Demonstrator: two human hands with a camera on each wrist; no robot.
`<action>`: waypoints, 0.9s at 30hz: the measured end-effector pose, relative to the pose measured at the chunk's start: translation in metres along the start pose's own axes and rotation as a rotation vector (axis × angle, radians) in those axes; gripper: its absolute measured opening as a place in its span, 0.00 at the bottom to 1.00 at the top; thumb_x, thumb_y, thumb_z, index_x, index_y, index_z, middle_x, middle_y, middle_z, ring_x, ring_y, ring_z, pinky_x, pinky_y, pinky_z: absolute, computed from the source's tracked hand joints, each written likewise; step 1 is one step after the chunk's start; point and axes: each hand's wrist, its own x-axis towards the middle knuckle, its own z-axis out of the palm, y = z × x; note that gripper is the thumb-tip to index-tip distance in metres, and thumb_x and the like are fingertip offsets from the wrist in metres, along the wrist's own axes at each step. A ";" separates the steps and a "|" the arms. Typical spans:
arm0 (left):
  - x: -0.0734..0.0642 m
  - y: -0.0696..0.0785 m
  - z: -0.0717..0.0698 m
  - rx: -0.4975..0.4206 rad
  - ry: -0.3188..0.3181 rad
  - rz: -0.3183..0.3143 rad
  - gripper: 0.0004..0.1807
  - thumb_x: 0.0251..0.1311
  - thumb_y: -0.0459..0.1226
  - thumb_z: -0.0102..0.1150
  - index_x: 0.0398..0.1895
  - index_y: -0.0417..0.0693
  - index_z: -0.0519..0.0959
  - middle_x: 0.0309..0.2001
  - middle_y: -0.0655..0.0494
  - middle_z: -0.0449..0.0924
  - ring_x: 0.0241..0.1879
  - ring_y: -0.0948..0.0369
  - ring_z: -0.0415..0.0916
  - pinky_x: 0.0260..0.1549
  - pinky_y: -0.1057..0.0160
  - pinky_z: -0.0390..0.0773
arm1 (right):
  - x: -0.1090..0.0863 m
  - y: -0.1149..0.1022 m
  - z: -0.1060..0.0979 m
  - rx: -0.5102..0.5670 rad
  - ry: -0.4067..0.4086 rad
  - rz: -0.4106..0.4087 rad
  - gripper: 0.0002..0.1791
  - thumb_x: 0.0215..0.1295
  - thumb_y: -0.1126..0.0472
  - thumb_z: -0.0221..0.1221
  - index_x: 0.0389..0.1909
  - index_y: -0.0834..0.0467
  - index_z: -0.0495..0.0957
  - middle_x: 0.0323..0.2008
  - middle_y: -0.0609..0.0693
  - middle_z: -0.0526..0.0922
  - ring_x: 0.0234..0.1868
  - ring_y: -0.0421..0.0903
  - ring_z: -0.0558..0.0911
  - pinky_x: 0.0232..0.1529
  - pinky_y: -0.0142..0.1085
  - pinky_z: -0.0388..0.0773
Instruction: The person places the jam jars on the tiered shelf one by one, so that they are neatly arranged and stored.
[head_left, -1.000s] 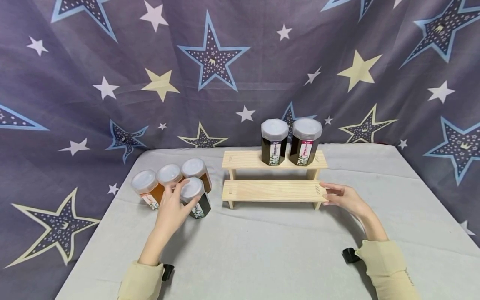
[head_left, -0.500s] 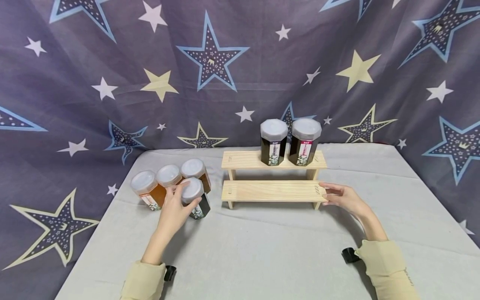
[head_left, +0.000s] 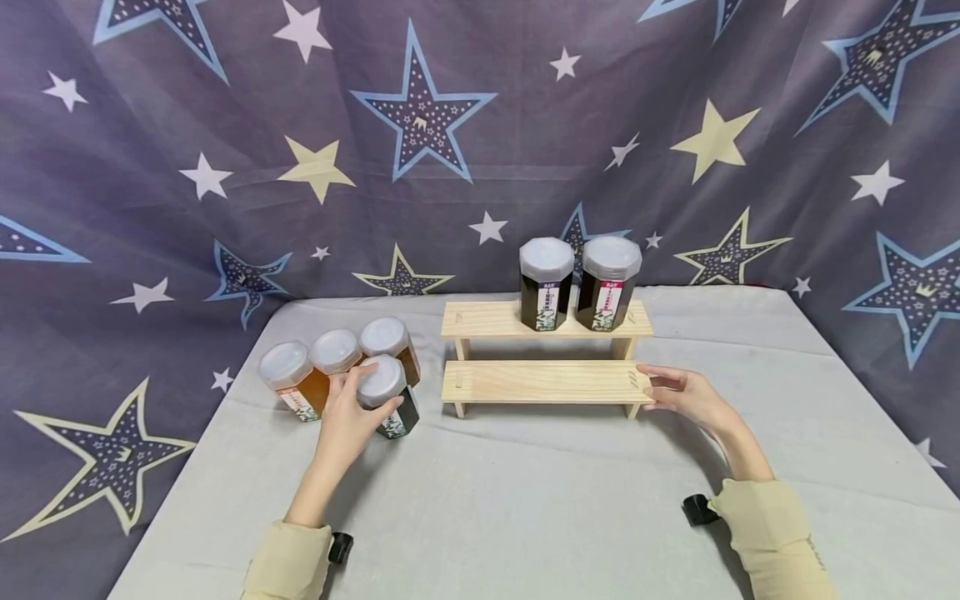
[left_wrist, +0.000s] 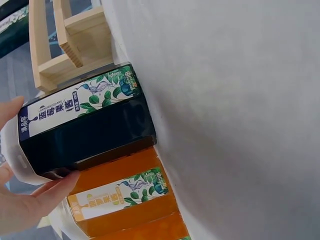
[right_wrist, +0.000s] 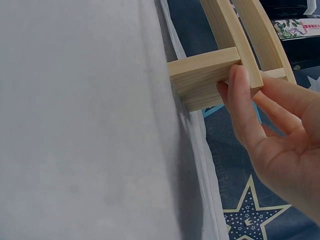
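As the wooden stand, right of centre, is pinched by the right hand, the dark jar, left of centre, is gripped by the left hand, a grasping step after which a steady lift seems called for.

Over the last second, the left hand has edged slightly rightward against the dark jar, its sleeve and black wrist piece shifting the same way. A sliver more of the amber jar on that hand's left now shows. The head view has drifted a touch, so the wooden stand between the hands appears marginally farther left.
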 end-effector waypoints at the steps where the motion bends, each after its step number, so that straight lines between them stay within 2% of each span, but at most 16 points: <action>1: 0.000 0.000 0.000 0.000 0.000 0.000 0.30 0.38 0.39 0.70 0.48 0.43 0.70 0.46 0.35 0.64 0.44 0.42 0.67 0.42 0.46 0.66 | 0.000 0.000 0.000 0.000 0.000 0.000 0.28 0.59 0.71 0.52 0.58 0.78 0.55 0.50 0.70 0.69 0.37 0.37 0.79 0.40 0.38 0.76; 15: 0.003 -0.003 0.004 0.031 0.025 -0.006 0.30 0.34 0.39 0.71 0.46 0.44 0.72 0.42 0.38 0.66 0.39 0.41 0.69 0.37 0.47 0.69 | -0.002 -0.002 -0.001 0.011 0.001 -0.011 0.28 0.59 0.72 0.51 0.57 0.79 0.55 0.47 0.65 0.73 0.36 0.38 0.80 0.39 0.36 0.76; 19: 0.004 -0.004 0.004 0.026 0.057 -0.006 0.30 0.32 0.39 0.72 0.45 0.44 0.74 0.42 0.40 0.68 0.39 0.41 0.70 0.36 0.46 0.69 | -0.001 0.000 0.000 0.026 -0.003 -0.015 0.27 0.59 0.72 0.51 0.57 0.79 0.55 0.45 0.60 0.76 0.35 0.39 0.80 0.39 0.36 0.76; 22: 0.005 -0.004 0.003 0.018 0.057 -0.016 0.30 0.32 0.39 0.72 0.45 0.45 0.74 0.42 0.41 0.68 0.40 0.41 0.70 0.37 0.46 0.68 | -0.001 0.000 0.000 0.034 -0.004 -0.012 0.27 0.59 0.73 0.51 0.57 0.79 0.54 0.44 0.57 0.77 0.35 0.39 0.80 0.39 0.36 0.76; 27: 0.004 -0.004 0.003 0.013 0.071 -0.022 0.29 0.32 0.40 0.71 0.44 0.46 0.74 0.42 0.42 0.68 0.40 0.43 0.70 0.36 0.46 0.69 | -0.001 0.000 0.000 0.031 -0.006 -0.009 0.27 0.59 0.73 0.50 0.57 0.79 0.54 0.45 0.60 0.76 0.36 0.39 0.80 0.39 0.36 0.76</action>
